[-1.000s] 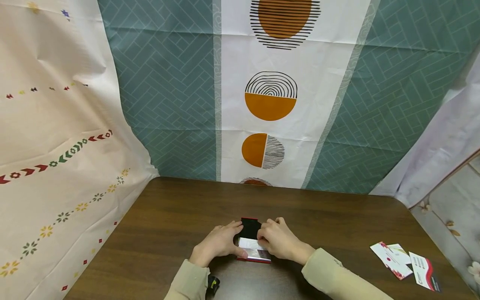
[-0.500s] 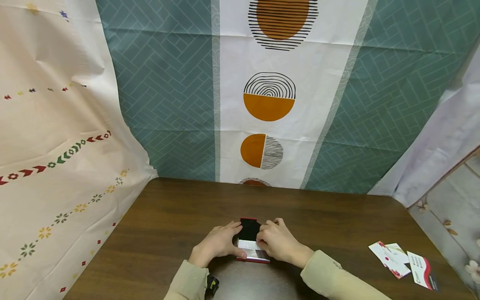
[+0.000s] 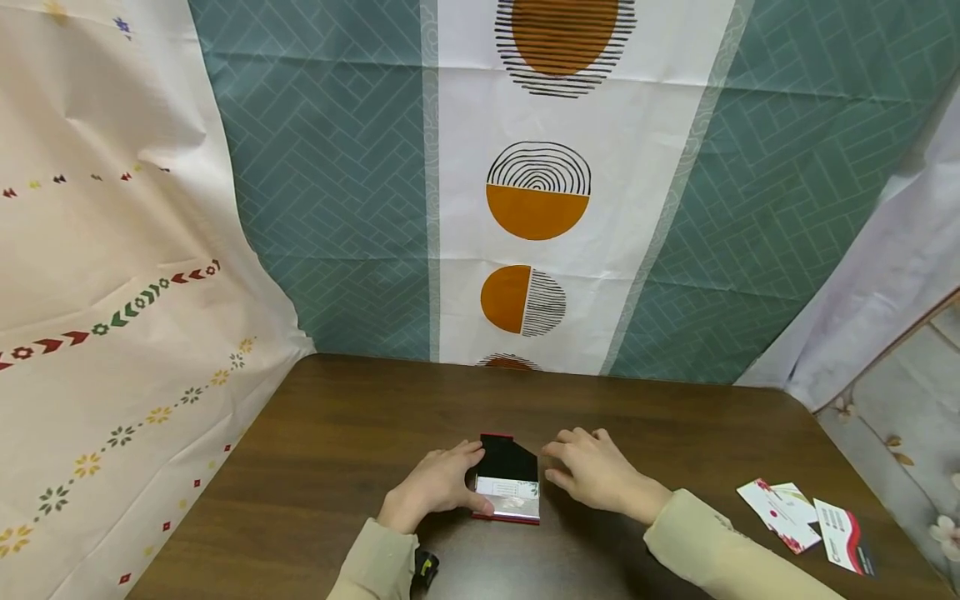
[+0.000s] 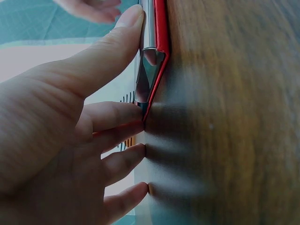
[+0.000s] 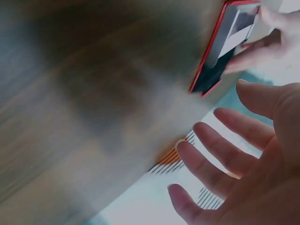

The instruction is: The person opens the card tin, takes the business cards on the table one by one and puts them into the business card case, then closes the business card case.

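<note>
A business card case [image 3: 501, 460] lies unfolded on the brown table, with a red outside and black lining. Its silver metal holder [image 3: 517, 506] is at the near side, and a white printed card [image 3: 517, 488] shows in it. My left hand [image 3: 435, 487] holds the case at its left side. In the left wrist view, the thumb presses the metal edge and a finger meets the red flap [image 4: 155, 89]; other fingertips touch the table. My right hand [image 3: 600, 468] is to the right of the case, apart from it, fingers loosely bent and holding nothing.
Several loose business cards [image 3: 780, 512] lie at the right of the table [image 3: 360, 417]. Patterned cloths [image 3: 337, 208] hang behind the table and at both sides. A black strap with a yellow mark [image 3: 426, 567] shows beside my left cuff.
My right hand has come away from the case and moved to the right, uncovering the card and the right part of the lining. My left hand stays in place on the case.
</note>
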Demonstrator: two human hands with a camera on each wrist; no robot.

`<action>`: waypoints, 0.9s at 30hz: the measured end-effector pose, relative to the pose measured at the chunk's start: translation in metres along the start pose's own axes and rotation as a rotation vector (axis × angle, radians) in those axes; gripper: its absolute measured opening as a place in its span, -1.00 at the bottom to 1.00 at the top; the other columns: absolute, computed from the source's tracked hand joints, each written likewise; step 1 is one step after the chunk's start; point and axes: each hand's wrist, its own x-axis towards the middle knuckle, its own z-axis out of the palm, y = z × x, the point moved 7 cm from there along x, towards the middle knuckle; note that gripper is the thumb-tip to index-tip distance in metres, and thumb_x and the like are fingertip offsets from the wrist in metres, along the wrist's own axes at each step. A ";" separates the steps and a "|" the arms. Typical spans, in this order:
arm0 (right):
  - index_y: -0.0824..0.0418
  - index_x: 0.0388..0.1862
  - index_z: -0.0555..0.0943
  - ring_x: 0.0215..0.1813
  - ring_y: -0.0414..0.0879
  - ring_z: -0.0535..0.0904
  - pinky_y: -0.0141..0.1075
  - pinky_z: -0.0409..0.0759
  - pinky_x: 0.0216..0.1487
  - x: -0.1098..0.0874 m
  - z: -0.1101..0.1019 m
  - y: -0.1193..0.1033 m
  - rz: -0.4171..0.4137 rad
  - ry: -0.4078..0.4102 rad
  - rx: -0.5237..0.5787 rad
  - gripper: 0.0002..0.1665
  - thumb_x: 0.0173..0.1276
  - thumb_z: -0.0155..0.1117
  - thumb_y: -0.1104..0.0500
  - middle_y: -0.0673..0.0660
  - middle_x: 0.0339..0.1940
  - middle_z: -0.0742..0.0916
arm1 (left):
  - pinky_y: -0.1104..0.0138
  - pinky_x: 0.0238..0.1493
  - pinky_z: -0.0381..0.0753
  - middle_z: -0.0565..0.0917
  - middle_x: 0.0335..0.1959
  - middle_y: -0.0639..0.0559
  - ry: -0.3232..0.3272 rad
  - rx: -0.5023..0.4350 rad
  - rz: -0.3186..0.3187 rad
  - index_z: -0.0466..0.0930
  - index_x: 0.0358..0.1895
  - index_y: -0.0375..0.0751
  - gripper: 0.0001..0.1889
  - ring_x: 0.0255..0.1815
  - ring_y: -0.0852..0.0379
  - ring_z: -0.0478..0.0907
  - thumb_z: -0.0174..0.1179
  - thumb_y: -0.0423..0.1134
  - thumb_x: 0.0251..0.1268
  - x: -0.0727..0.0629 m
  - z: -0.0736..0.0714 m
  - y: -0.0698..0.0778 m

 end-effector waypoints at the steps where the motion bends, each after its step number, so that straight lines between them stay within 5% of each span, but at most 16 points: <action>1: 0.12 -0.01 0.71 -0.09 -0.02 0.56 0.09 0.46 -0.07 -0.003 -0.002 0.005 0.012 0.002 -0.002 -0.65 0.27 0.41 0.01 0.00 -0.16 0.68 | -0.08 0.37 0.17 0.34 0.43 -0.09 -0.003 -0.005 -0.001 0.42 0.37 -0.27 -0.07 0.46 -0.12 0.20 0.47 0.18 -0.07 0.000 0.001 0.000; 10: 0.13 0.05 0.67 0.05 0.08 0.58 0.18 0.49 -0.06 -0.044 -0.006 0.064 0.182 -0.007 0.022 -0.61 0.28 0.40 0.02 0.06 -0.02 0.68 | -0.06 0.38 0.17 0.34 0.44 -0.07 0.001 0.020 0.009 0.41 0.38 -0.25 -0.07 0.47 -0.10 0.18 0.47 0.19 -0.06 0.003 -0.001 0.001; 27: 0.24 0.04 0.63 -0.01 0.30 0.59 0.20 0.56 -0.25 -0.124 -0.029 0.158 0.395 0.078 0.103 -0.56 0.26 0.41 0.03 0.26 -0.05 0.69 | -0.09 0.38 0.15 0.32 0.45 -0.05 -0.012 -0.004 -0.005 0.41 0.38 -0.23 -0.07 0.48 -0.09 0.17 0.47 0.19 -0.06 0.000 0.001 0.003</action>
